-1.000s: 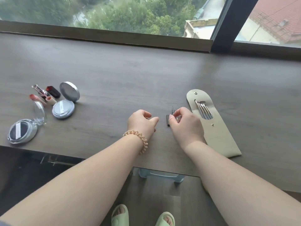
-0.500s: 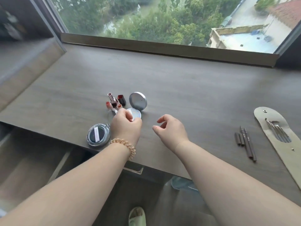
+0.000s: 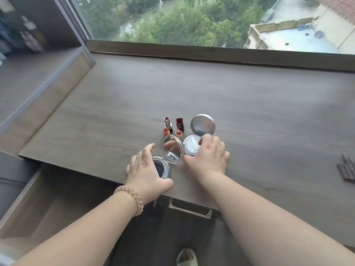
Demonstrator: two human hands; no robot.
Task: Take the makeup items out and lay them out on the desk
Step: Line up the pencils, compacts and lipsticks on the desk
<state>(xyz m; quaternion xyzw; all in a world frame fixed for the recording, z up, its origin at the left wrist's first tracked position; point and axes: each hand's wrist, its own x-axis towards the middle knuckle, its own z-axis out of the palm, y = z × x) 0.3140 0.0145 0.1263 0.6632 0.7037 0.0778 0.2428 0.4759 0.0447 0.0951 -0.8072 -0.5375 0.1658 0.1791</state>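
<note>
Pencils (image 3: pixel 346 169) left behind, the dark compact (image 3: pixel 162 167) is now gripped by the left hand (image 3: pixel 148 171), the white compact (image 3: pixel 190 148) seemingly by the right hand (image 3: pixel 209 158), for repositioning

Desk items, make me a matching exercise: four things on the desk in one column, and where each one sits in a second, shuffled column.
Things:
1. white compact
2. dark compact
3. lipsticks
4. pencils

Places:
A. off to the right on the desk, away from both hands
B. held by the left hand
C. held by the right hand
D. behind both compacts, toward the window

Pairs: 1-C, 2-B, 3-D, 4-A
</note>
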